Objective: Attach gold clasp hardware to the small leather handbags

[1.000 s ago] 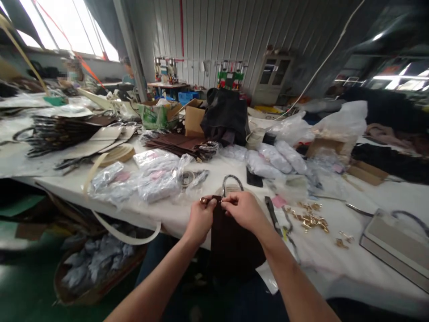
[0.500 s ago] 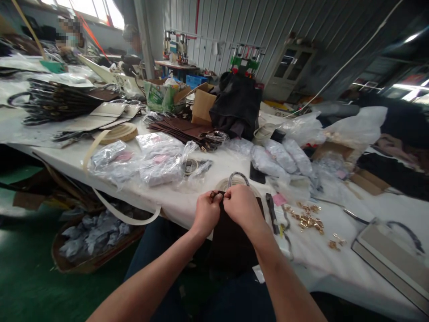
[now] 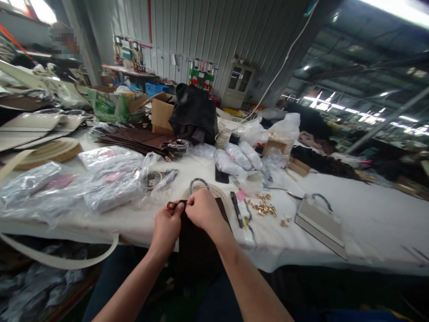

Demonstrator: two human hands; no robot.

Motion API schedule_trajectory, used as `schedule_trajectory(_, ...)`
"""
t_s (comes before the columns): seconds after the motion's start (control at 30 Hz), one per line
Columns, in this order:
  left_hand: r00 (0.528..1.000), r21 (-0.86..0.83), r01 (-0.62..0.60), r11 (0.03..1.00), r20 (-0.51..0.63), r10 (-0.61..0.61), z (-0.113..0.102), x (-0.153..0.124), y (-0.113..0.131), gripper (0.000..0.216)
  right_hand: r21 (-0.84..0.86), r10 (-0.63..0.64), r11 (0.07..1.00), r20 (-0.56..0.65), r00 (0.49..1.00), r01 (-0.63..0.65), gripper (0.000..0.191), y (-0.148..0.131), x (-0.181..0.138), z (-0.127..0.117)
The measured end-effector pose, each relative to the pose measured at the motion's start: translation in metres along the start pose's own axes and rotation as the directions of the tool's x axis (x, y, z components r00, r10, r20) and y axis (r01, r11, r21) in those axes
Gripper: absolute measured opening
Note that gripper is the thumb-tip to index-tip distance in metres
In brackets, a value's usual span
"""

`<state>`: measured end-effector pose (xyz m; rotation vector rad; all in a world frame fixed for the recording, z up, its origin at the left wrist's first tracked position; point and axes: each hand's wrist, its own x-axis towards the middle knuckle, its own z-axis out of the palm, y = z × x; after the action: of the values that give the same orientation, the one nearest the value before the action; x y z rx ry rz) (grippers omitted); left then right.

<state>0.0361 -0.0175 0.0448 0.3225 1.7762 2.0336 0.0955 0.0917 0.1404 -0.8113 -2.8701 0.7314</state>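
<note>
A dark brown leather bag piece [image 3: 197,250] hangs over the front edge of the white table [image 3: 362,214]. My left hand [image 3: 166,226] pinches its top left corner, where a small brown tab with a metal fitting [image 3: 171,205] sticks out. My right hand [image 3: 202,212] is closed on the top edge just beside it, fingertips almost touching the left hand. A curved dark handle [image 3: 197,182] arches up behind both hands, over a roll of cream strap.
Gold metal fittings [image 3: 264,208] lie scattered to the right, beside a dark tool [image 3: 235,209]. A grey flat bag [image 3: 320,221] lies further right. Clear plastic packets [image 3: 110,179] cover the left. Brown leather panels, cardboard boxes and a black bag [image 3: 194,114] stand behind. A person sits far left.
The view has swung to the right and down a little. Both hands stay pinched together on the top edge of the brown piece, with the tab still at the left fingertips.
</note>
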Motion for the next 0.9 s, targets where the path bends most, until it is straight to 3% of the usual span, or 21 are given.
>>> schedule_trajectory(0.1, 1.0, -0.063, 0.029, 0.998, -0.003, -0.029, 0.001, -0.001, 0.002, 0.046, -0.164, -0.046, 0.986, -0.047, 0.998, 0.038, 0.015, -0.009, -0.005, 0.01)
schedule_trajectory(0.3, 0.993, -0.012, -0.005, 1.0, -0.12, 0.004, -0.003, 0.009, 0.014, 0.049, -0.056, -0.122, 0.992, -0.149, 0.981, 0.115, 0.024, -0.006, -0.011, 0.022)
schedule_trajectory(0.4, 0.989, -0.086, 0.073, 0.994, -0.121, -0.083, -0.005, 0.01, 0.03, 0.062, -0.014, -0.173, 0.985, -0.183, 0.968, 0.174, 0.018, -0.005, -0.02, 0.025)
schedule_trajectory(0.53, 0.982, -0.105, 0.185, 0.977, -0.002, -0.187, -0.009, 0.008, 0.046, 0.068, 0.133, -0.167, 0.97, -0.242, 0.956, 0.203, 0.037, -0.001, -0.029, 0.036)
schedule_trajectory(0.63, 0.966, -0.14, 0.236, 0.962, 0.139, -0.217, -0.014, 0.01, 0.043, 0.059, 0.299, -0.157, 0.922, -0.297, 0.942, 0.247, 0.066, 0.007, -0.028, 0.049)
schedule_trajectory(0.7, 0.949, -0.156, 0.288, 0.945, 0.175, -0.261, -0.017, 0.013, 0.037, 0.053, 0.382, -0.169, 0.877, -0.323, 0.931, 0.292, 0.079, 0.012, -0.03, 0.056)
schedule_trajectory(0.83, 0.936, -0.176, 0.332, 0.927, 0.18, -0.302, -0.022, 0.019, 0.029, 0.048, 0.464, -0.208, 0.804, -0.366, 0.907, 0.372, 0.08, 0.017, -0.042, 0.057)
schedule_trajectory(0.9, 0.937, -0.165, 0.333, 0.929, 0.169, -0.306, -0.027, 0.022, 0.03, 0.051, 0.471, -0.24, 0.776, -0.396, 0.886, 0.42, 0.062, 0.028, -0.051, 0.043)
